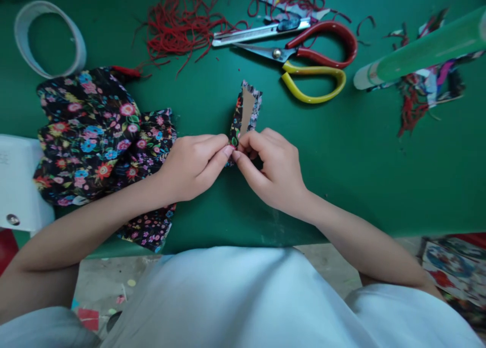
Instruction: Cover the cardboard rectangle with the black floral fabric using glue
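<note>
Between my two hands is a small strip of black floral fabric (236,116) with a tan backing, perhaps card, showing along its middle. My left hand (197,163) pinches the strip's near end between thumb and forefinger. Right beside it, my right hand (271,161) pinches the same end, its fingertips almost touching the left ones. The strip's far end points away from me and its edges look folded or frayed. Close to my left forearm lies a larger piece of the black floral fabric (89,135), bunched up, with a red tassel at its top.
Beyond my hands lie red-and-yellow-handled scissors (279,53), a box cutter (258,33) and a heap of red cords (182,24). A tape roll (78,44) sits far left above a white box (18,181). On the right are a green tube (425,47) and fabric scraps (431,90).
</note>
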Demonstrator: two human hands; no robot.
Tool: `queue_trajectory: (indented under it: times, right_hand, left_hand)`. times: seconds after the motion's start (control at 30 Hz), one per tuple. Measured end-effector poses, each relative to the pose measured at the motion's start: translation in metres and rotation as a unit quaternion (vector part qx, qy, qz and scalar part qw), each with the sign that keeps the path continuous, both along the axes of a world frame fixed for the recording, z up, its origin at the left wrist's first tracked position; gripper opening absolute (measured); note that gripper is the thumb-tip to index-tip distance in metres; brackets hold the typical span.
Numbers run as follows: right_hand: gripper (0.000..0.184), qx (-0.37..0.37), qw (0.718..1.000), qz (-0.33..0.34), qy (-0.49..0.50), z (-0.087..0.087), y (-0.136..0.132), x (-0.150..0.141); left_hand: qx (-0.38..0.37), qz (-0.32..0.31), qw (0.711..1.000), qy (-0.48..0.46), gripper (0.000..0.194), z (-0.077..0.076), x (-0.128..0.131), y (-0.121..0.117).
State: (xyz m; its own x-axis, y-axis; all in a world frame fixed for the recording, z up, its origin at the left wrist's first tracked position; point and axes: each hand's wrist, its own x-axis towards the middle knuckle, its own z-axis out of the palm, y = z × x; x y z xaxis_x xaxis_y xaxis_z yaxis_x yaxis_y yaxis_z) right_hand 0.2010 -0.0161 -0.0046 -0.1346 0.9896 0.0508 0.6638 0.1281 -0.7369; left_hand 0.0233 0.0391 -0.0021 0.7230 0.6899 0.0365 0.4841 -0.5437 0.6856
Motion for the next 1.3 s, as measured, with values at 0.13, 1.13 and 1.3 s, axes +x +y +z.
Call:
queue_trajectory:
  times: [0.13,1.13,1.3]
  right_hand:
    - [0.013,-0.004,1.0,-0.001,-0.012,-0.001,0.001,-0.001]
    - [0.05,-0.125,0.968,-0.021,0.219,-0.002,-0.003,0.007]
    - [0.052,-0.1,0.969,-0.001,0.227,-0.004,-0.001,0.011]
  left_hand:
    - [0.007,-0.003,1.0,0.016,0.03,0.0,0.0,0.0]
    - [0.059,0.016,0.997,-0.056,0.029,-0.01,-0.005,0.004]
    - [-0.096,-0.005,0.991,-0.097,0.036,-0.004,-0.011,0.009]
